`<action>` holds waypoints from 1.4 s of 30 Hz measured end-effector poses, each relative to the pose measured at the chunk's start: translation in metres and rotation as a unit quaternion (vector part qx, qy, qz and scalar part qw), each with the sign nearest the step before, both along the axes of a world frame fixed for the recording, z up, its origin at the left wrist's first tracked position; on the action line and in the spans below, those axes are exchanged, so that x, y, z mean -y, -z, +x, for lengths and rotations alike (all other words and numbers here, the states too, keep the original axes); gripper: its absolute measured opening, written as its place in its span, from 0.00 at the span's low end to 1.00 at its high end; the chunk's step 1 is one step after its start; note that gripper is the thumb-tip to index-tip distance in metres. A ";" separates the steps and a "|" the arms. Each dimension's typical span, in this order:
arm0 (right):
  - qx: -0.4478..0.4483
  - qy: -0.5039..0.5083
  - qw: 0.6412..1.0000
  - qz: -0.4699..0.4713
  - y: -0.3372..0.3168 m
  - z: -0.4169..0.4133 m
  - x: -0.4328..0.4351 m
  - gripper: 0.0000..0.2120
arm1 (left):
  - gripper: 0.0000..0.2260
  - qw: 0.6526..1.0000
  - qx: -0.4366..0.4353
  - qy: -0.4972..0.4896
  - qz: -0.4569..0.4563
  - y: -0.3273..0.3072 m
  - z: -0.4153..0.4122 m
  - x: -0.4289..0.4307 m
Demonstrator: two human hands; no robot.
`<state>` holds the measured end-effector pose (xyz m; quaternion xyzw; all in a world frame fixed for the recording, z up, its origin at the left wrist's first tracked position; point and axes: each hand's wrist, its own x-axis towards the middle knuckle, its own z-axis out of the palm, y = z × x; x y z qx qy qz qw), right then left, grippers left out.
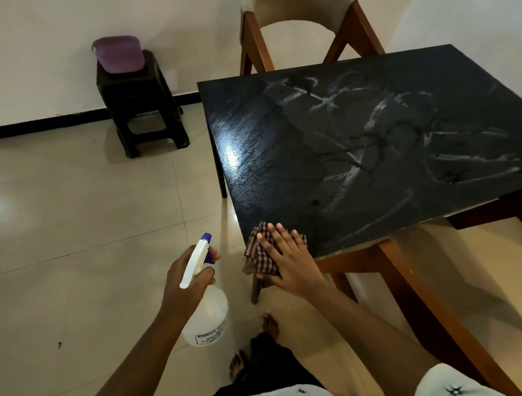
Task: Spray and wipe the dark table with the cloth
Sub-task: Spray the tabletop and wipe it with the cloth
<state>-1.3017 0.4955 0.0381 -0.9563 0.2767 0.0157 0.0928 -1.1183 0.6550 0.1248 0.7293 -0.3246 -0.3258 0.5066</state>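
Right fingers (281, 237) straight, flat on cloth (255, 252) at dark table (371, 139) near corner | left fingers (208, 276) clamped round spray bottle (206, 314)

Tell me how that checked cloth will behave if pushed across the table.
Probably floppy: the checked cloth lies folded and droops off the dark table under the flat right hand. It likely slides easily, since the top looks wet and streaked. Unpinned edges may bunch.

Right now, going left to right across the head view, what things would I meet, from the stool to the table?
Dark stool → spray bottle → checked cloth → dark table.
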 end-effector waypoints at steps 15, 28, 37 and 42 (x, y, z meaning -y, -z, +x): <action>0.077 0.161 0.983 0.040 -0.003 -0.024 0.006 0.34 | 0.12 1.000 0.004 -0.004 -0.030 -0.016 0.002 0.029; 0.050 0.260 0.964 0.035 -0.014 0.007 0.085 0.32 | 0.15 0.999 0.013 -0.002 -0.049 -0.037 0.006 0.071; 0.066 0.154 0.985 0.043 -0.007 -0.016 0.105 0.35 | 0.14 0.999 0.019 -0.012 -0.044 -0.047 0.027 0.144; 0.030 0.234 0.971 0.046 -0.015 0.016 0.162 0.33 | 0.15 0.997 0.002 -0.029 -0.075 -0.055 0.027 0.185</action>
